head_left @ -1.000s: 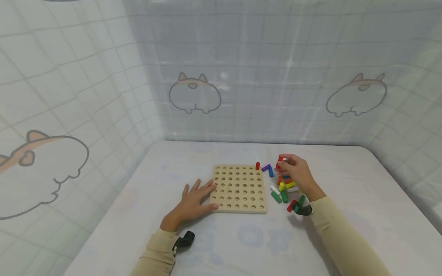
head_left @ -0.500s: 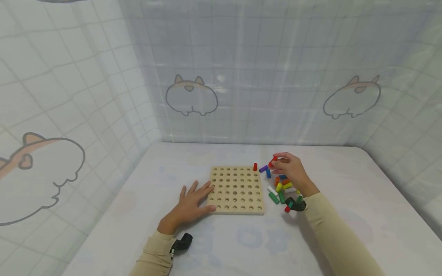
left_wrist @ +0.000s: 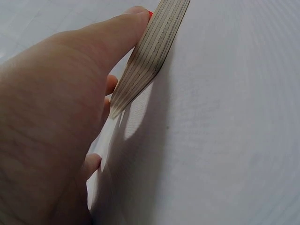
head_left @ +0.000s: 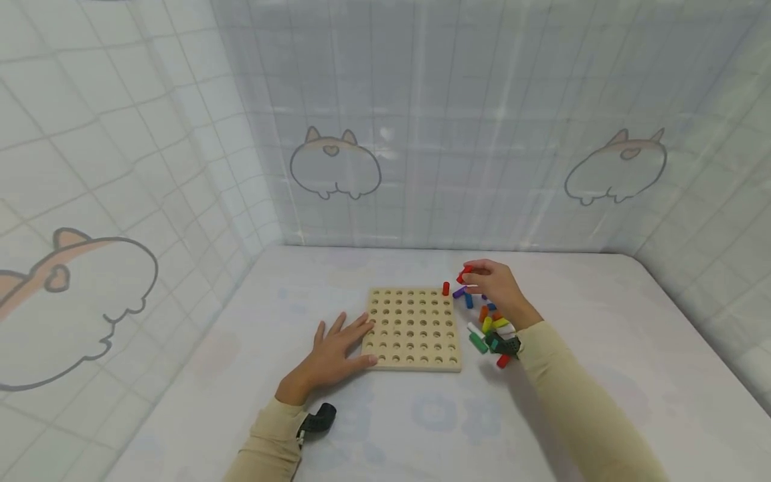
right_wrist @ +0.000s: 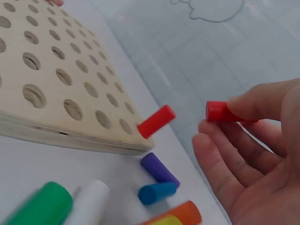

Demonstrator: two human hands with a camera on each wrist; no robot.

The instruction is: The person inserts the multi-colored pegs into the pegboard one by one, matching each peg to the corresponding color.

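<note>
A square wooden pegboard [head_left: 412, 367] with rows of round holes lies flat on the table. My left hand [head_left: 330, 360] rests at its left edge, fingers spread straight and thumb at the near corner. In the left wrist view the thumb [left_wrist: 105, 40] lies along the layered edge of the board. One red peg [right_wrist: 157, 122] stands in the corner hole at the far right. Past that corner, my right hand [head_left: 495, 288] pinches another red peg [right_wrist: 218, 112] between thumb and fingers, above the table.
Loose pegs lie right of the board: a purple peg [right_wrist: 159, 168], a blue peg [right_wrist: 157, 192], a green peg [head_left: 478, 343], a white peg [head_left: 476, 331], plus several yellow, orange and red ones. A patterned curtain [head_left: 421, 134] hangs behind the table.
My right hand has moved left toward the far right corner of the board, carrying the red peg, which now lies more level. The left hand has stayed on the board.
</note>
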